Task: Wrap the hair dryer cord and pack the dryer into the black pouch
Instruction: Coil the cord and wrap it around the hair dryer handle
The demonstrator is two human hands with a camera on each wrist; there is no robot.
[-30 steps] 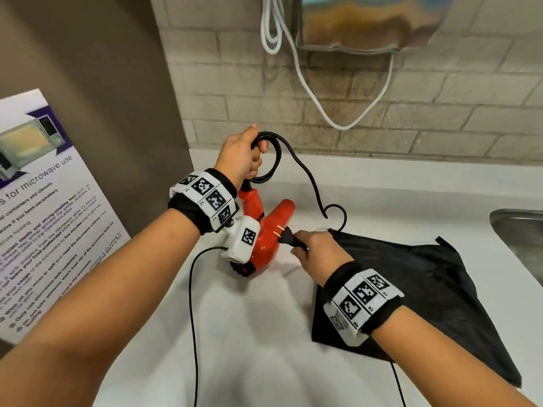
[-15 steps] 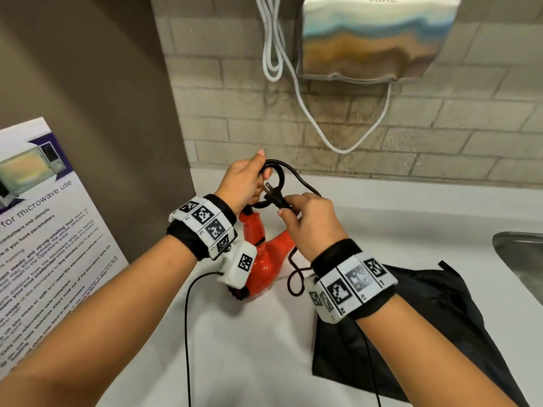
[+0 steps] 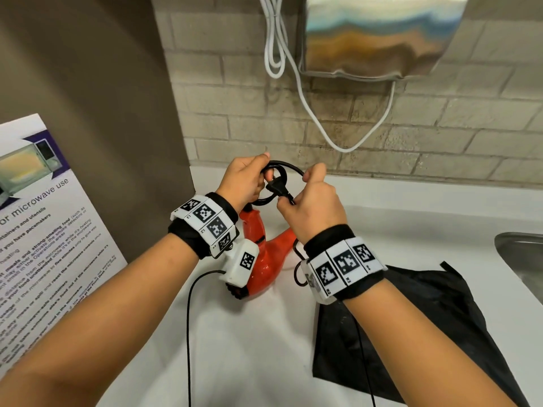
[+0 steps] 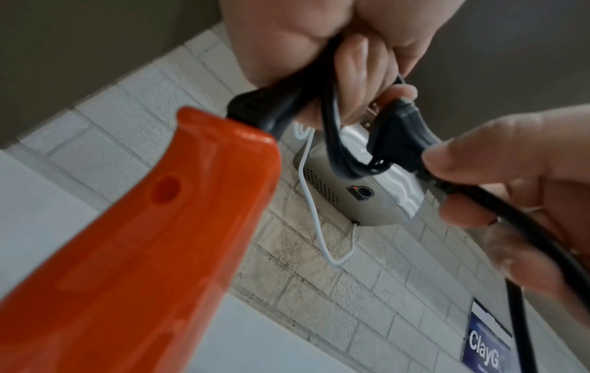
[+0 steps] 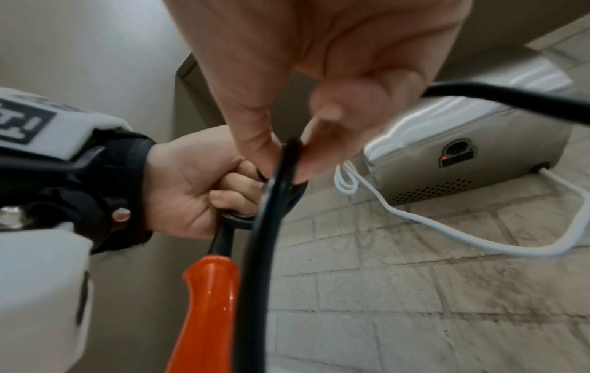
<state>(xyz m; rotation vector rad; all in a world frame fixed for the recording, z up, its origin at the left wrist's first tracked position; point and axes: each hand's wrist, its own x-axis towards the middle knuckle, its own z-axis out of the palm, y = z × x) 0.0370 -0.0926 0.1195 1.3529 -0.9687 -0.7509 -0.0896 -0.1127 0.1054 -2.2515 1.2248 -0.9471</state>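
1. Setting — a white counter (image 3: 244, 342) is set against a brick wall (image 3: 440, 133); a steel hand dryer (image 3: 379, 36) with a white cable (image 3: 296, 92) is mounted above, a microwave notice (image 3: 44, 218) is propped at the left, and a sink edge (image 3: 520, 245) is seen at the right.
2. Hair dryer (image 3: 264, 259) — orange, held handle-up over the counter, between the two wrists.
3. Cord (image 3: 283, 168) — black; several loops are gathered above the handle, with a slack length left hanging below the right wrist.
4. Left hand (image 3: 244, 183) — closed around the gathered loops at the handle top.
5. Right hand (image 3: 311, 207) — the cord is pinched just behind the plug (image 3: 276, 186), which is pointed into the coil.
6. Black pouch (image 3: 411, 327) — laid flat on the counter at the right, not yet opened.
7. Risks, as judged — the coil could spring apart if the left grip is eased before the plug end is tucked; the slack could snag on the nozzle; the dryer, hung only by its cord, could swing and knock the counter.
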